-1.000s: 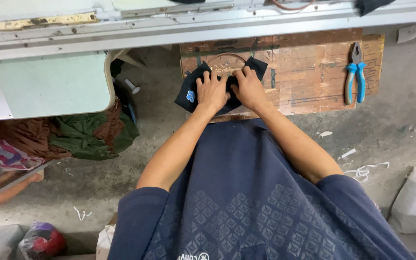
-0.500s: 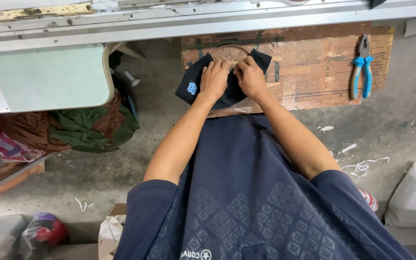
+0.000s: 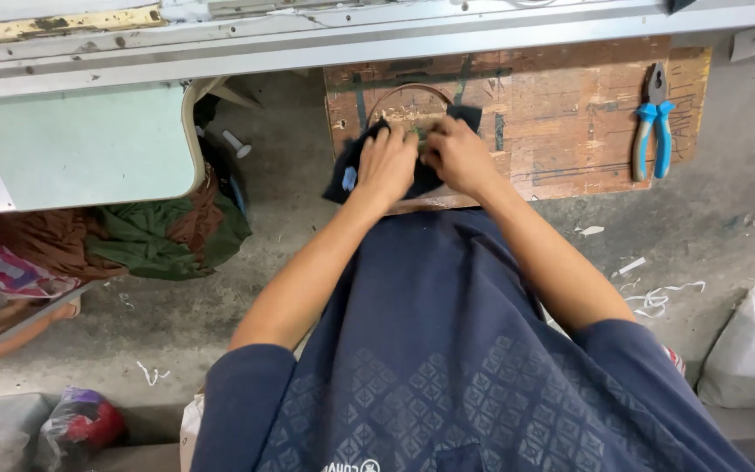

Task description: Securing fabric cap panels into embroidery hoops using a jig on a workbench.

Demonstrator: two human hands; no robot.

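A dark navy piece of cloth (image 3: pixel 349 170) with a small light-blue patch lies on a worn wooden board (image 3: pixel 561 122) on the floor. My left hand (image 3: pixel 386 162) presses down on the cloth's left half with fingers bunched in it. My right hand (image 3: pixel 454 155) grips the cloth's right part close beside the left hand, the two hands nearly touching. A thin round hoop (image 3: pixel 412 92) shows on the board just beyond my fingers. Most of the cloth is hidden under my hands.
Blue-handled pliers (image 3: pixel 653 131) lie on the board's right end. A pale green panel (image 3: pixel 80 144) and a metal rail (image 3: pixel 395 39) run along the top. Green and brown clothes (image 3: pixel 155 232) are heaped at left. White bags (image 3: pixel 753 350) sit at right, scraps on the concrete floor.
My hands have drawn closer together over the cloth, gathering it into a smaller bunch. The view has shifted slightly, with the board lower in frame.
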